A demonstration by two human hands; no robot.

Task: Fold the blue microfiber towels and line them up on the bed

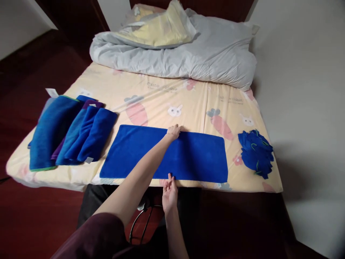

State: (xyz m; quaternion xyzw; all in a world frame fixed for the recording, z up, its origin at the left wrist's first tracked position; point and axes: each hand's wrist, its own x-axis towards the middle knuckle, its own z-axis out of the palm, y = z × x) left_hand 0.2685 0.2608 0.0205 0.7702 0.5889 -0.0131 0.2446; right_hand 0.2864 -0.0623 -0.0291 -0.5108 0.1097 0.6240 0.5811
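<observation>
A blue cloth (202,154) lies spread in a long rectangle near the closest edge of the bed, on a pale yellow sheet (159,104) printed with carrots and rabbit faces. Taking the cloth as the clock's centre, with twelve towards the head of the bed, the left hand (174,132) is at twelve, on the far edge; its fingers sit close together there, though I cannot tell whether they pinch the fabric. The right hand (170,194) is at six, palm up at the near edge, one finger stretched to the hem and the others partly curled; whether it grips the hem I cannot tell. A shallow ripple runs through the cloth just to the right of the hands.

At nine to ten o'clock, folded cloths (101,131) in blue and purple lie side by side, partly overlapping, with a white tag (89,160) showing at the near end. At three o'clock rests a crumpled blue bundle (256,154) with green strands, apart from the cloth. At twelve, well beyond the left hand, a pale grey quilt (215,46) is bunched up, with yellow fabric (156,32) on top
</observation>
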